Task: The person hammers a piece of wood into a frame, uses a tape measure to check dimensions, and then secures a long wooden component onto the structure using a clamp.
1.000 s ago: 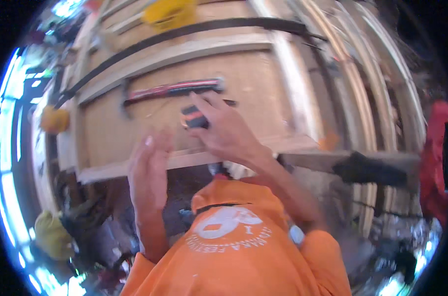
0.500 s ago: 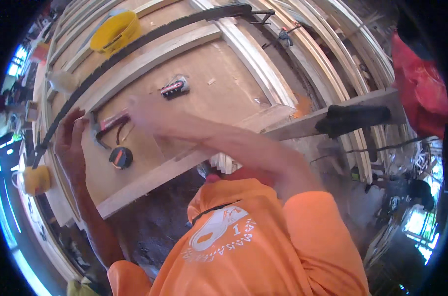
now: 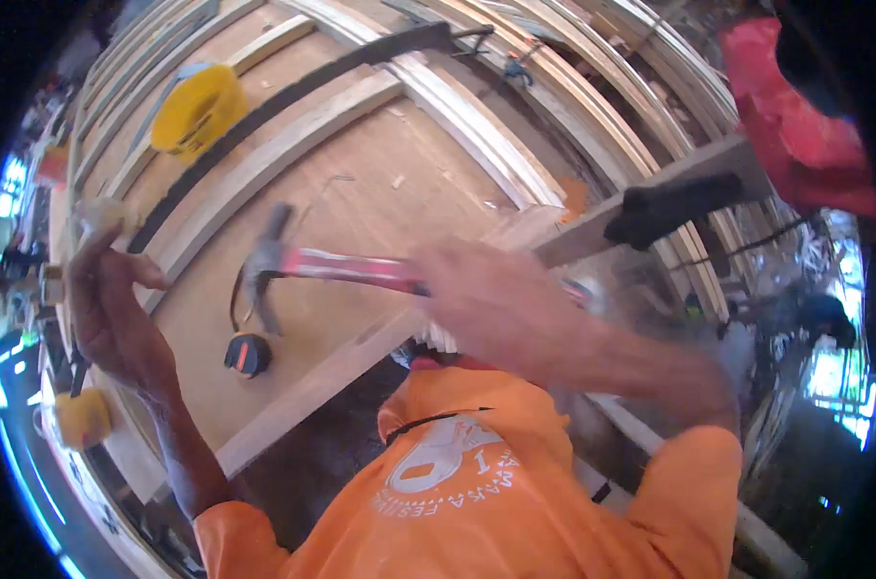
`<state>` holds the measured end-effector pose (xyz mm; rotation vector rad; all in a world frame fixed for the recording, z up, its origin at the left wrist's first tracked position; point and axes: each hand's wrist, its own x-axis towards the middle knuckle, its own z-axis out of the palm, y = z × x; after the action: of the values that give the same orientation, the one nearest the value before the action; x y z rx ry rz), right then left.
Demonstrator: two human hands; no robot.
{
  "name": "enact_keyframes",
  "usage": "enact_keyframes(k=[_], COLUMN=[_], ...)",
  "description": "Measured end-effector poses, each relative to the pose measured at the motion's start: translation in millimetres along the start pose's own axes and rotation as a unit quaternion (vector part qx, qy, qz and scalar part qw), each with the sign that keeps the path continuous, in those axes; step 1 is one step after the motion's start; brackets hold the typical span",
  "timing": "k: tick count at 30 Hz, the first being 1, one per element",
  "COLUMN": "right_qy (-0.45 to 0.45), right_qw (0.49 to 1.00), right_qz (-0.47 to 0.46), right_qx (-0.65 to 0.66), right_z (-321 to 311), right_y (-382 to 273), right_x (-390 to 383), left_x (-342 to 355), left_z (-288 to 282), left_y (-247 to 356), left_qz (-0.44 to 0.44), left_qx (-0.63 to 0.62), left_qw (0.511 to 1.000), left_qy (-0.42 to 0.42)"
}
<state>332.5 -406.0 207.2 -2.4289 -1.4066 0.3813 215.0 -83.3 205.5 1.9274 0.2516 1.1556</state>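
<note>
My right hand (image 3: 491,299) is closed on a hammer with a red-and-grey handle (image 3: 346,265), its grey metal head over the plywood panel (image 3: 399,174). The hand is blurred. My left hand (image 3: 124,318) is raised at the panel's left side, fingers bent but apart, with nothing visible in them; a pale translucent container (image 3: 108,210) lies just behind its fingertips. A black-and-orange tape measure (image 3: 247,355) rests on the plywood between my hands, below the hammer head.
A long black strip (image 3: 293,92) crosses the timber-framed panel near a yellow bucket (image 3: 197,111). Another yellow container (image 3: 81,420) sits at lower left. Long timber battens (image 3: 612,92), dark cloth (image 3: 670,207) and red material (image 3: 795,135) are at the right.
My right hand left the tape measure, took hold of the hammer and moved it rightward and off its spot. My left hand rose to the left. The view has also turned.
</note>
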Motion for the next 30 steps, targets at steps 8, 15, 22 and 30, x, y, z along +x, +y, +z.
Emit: enact_keyframes(k=[8, 15, 22, 30], right_qy=[-0.065, -0.071, -0.131, -0.065], right_qw=[0.970, 0.958, 0.939, 0.945], right_qz=[0.195, 0.201, 0.265, 0.221], right_qx=[-0.133, -0.191, -0.173, -0.230], right_z=[-17.6, -12.0, -24.0, -16.2], right_y=[25.5, 16.7, 20.1, 28.2], right_x=[-99.6, -95.4, -89.5, -102.6], left_x=[-90.3, -135.9, -136.4, -135.9], left_z=[89.4, 100.2, 98.5, 100.7], left_y=[5.2, -6.1, -5.0, -0.1], left_qz=[-0.019, 0.010, 0.002, 0.031], left_qx=[0.042, 0.064, 0.077, 0.106], left_qw=[0.782, 0.787, 0.791, 0.785], left_qy=[-0.621, -0.614, -0.607, -0.609])
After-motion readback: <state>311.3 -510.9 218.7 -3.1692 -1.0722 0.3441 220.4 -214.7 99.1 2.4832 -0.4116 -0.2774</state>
